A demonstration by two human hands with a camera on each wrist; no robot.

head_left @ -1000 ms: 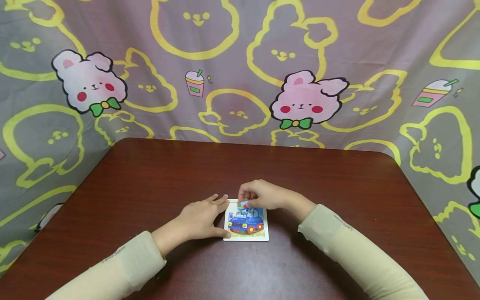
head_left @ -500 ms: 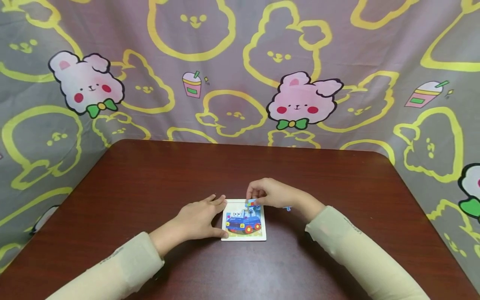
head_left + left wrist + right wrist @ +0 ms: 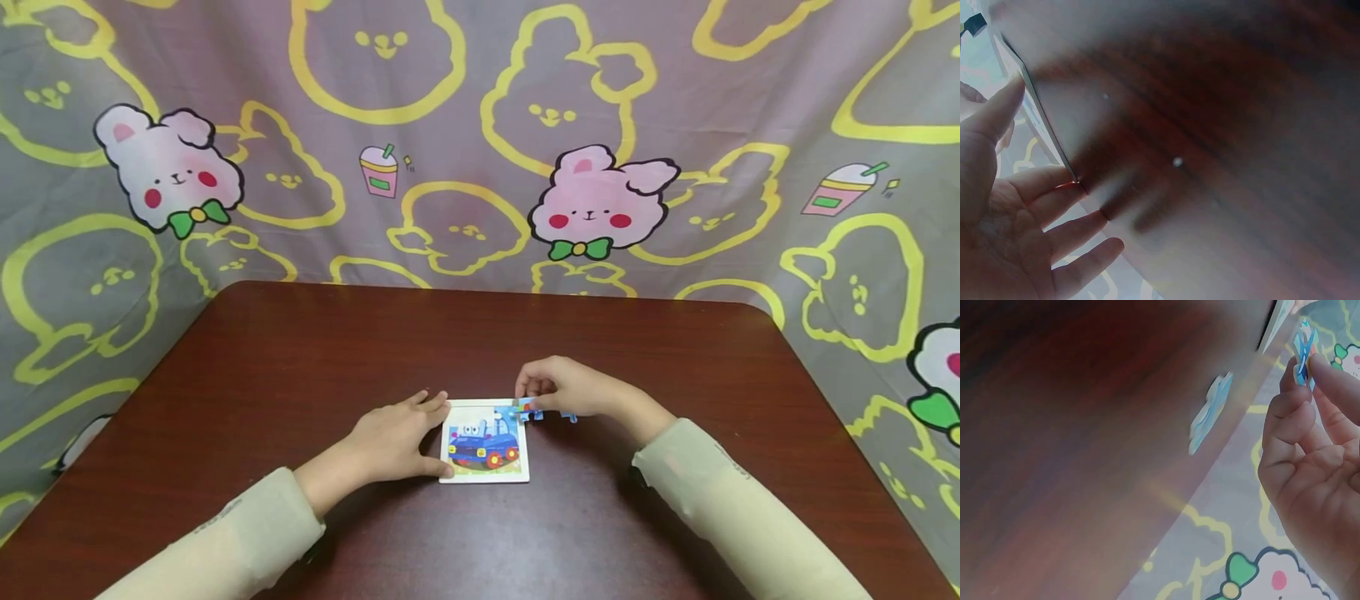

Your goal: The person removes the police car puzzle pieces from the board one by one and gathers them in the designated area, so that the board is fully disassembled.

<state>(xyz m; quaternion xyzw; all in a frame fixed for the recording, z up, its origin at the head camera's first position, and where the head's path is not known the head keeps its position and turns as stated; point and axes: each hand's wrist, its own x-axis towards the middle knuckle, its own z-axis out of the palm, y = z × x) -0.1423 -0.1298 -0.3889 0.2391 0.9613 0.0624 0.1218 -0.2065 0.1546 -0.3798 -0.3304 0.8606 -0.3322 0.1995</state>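
A square jigsaw board [image 3: 491,478] with a white border shows a blue cartoon car with red wheels. Light blue fills the upper right of its picture, while the upper left is plain white. My left hand [image 3: 386,446] lies along the board's left side, thumb at the near corner and straight fingers at the far one. Just off the upper right corner, my right hand [image 3: 566,386] pinches a blue puzzle piece [image 3: 527,407] with red and green on it between thumb and fingers. Another blue puzzle piece [image 3: 1210,415] lies on the table beneath that hand, partly covered in the head view.
The dark red-brown wooden table [image 3: 360,350] carries the board near its front middle. A patterned curtain [image 3: 465,125] with cartoon bunnies and yellow outlines stands close behind the table and along both sides.
My right hand has moved right with the puzzle piece, from over the board to beyond its right edge, uncovering the board's upper part. The left hand stays at the board's left side.
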